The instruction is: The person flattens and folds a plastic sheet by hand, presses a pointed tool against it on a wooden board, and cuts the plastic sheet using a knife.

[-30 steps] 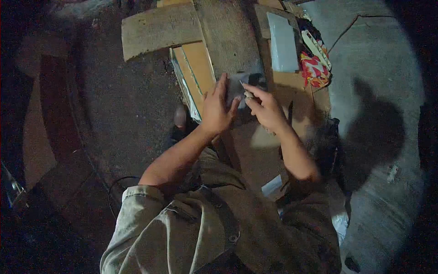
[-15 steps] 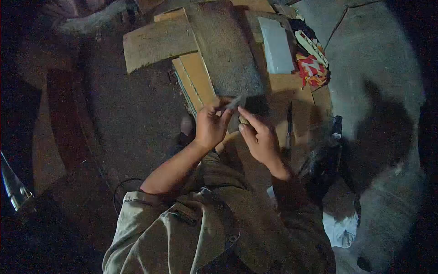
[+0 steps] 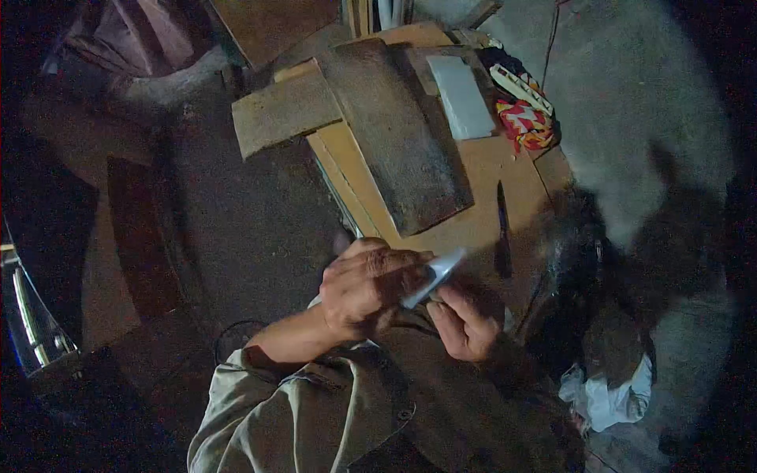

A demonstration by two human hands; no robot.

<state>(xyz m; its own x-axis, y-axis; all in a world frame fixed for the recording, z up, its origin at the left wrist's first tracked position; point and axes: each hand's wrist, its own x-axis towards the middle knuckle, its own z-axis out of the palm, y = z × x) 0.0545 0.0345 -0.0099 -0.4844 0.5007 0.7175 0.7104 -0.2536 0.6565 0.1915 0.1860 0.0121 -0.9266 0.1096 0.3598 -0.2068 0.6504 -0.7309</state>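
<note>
My left hand [image 3: 367,288] is closed, back upward, with its fingertips on a small pale shiny piece [image 3: 436,277] that looks like thin plastic. The piece is tilted, its upper end pointing away to the right. My right hand [image 3: 467,322] is curled just right of it, thumb and index finger pressed together close to its lower edge. Whatever those fingers pinch is hidden in shadow. Both hands are near my chest, in front of the cardboard.
A dark worn board [image 3: 394,142] lies on tan cardboard [image 3: 481,173]. A white flat packet [image 3: 461,98], a red-and-yellow patterned cloth [image 3: 526,124] and a long dark thin tool [image 3: 503,229] are on the right. A crumpled white bag [image 3: 611,398] is on the floor.
Both hands have drawn closer to my body, and my left hand has turned its back upward over the pale piece. The view has shifted, showing more of the far side.
</note>
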